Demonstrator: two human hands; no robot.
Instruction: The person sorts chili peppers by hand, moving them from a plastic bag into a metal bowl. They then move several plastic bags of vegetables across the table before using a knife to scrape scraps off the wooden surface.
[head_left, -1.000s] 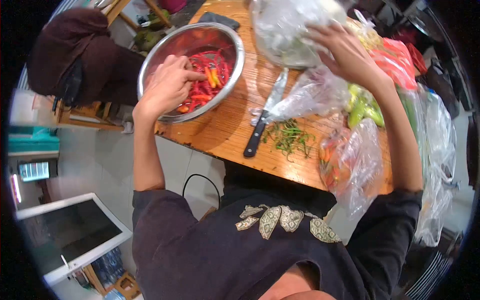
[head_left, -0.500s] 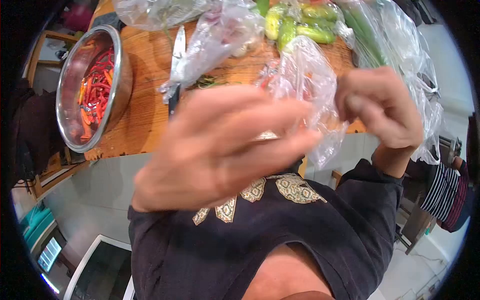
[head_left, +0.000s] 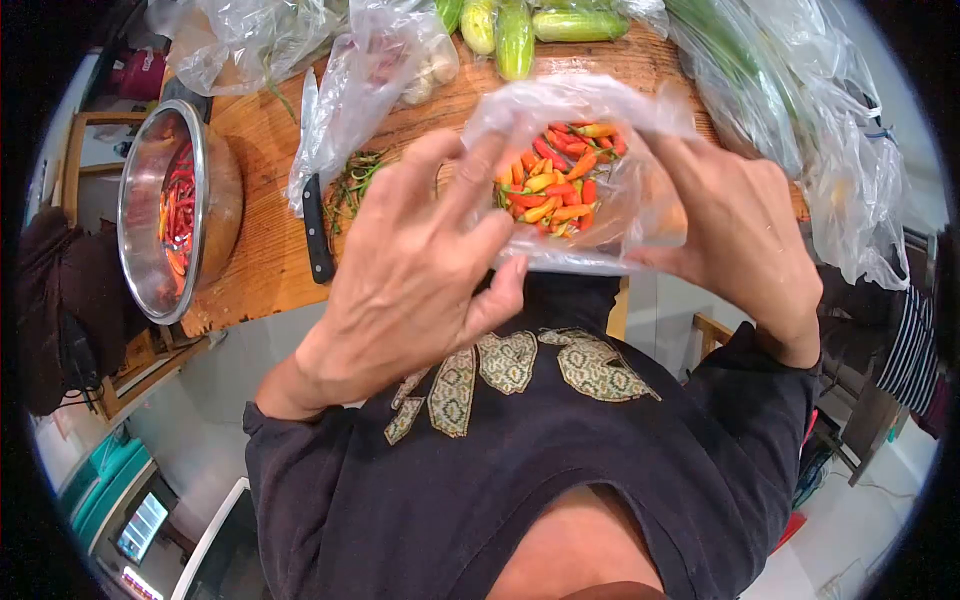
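An opened clear plastic bag (head_left: 655, 205) lies at the table's front edge. Small red, orange and yellow chillies (head_left: 560, 180) show through its mouth. My left hand (head_left: 415, 245) is at the bag's left side, its fingers on the rim and its thumb by the lower edge; the fingertips are slightly blurred. On the other side my right hand (head_left: 735, 215) holds the bag's right edge, thumb below and fingers above. A black-handled knife (head_left: 317, 230) lies left of my left hand, its blade partly under another plastic bag (head_left: 355, 90). Green chilli stems (head_left: 355, 182) are beside it.
A steel bowl (head_left: 222, 190) with cut red and orange chillies stands at the table's left. Cucumbers (head_left: 580, 25) lie at the back of the wooden table (head_left: 262, 135). Bagged long green leaves (head_left: 735, 65) are at the right. Garlic (head_left: 430, 75) shows behind my left hand.
The bag of chillies, bunched up before, is now spread open with its contents showing. Both hands have moved onto its sides. The view has shifted, and the knife handle is now in full sight.
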